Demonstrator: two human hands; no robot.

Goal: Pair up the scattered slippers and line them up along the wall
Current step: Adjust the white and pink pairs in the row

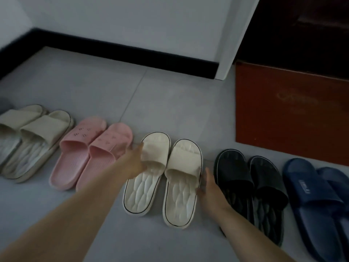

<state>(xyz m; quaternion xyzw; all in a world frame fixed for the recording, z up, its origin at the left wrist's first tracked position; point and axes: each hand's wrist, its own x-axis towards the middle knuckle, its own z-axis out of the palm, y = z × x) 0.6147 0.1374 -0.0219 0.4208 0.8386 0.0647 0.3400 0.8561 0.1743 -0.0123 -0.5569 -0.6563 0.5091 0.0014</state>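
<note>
Several slipper pairs lie in a row on the grey floor, toes toward the wall. From the left: a beige pair (35, 137), a pink pair (90, 154), a cream pair with dark trim, a black pair (251, 188) and a blue pair (319, 203). My left hand (134, 161) rests flat against the outer side of the left cream slipper (149, 173), fingers apart. My right hand (209, 188) lies open against the outer side of the right cream slipper (183, 182), between it and the black pair. Neither hand grips anything.
A white wall with a black skirting board (132, 52) runs behind the row. A white door frame (232, 44) stands at the wall's right end. A red-brown doormat (290, 110) lies behind the black and blue pairs, before a dark doorway.
</note>
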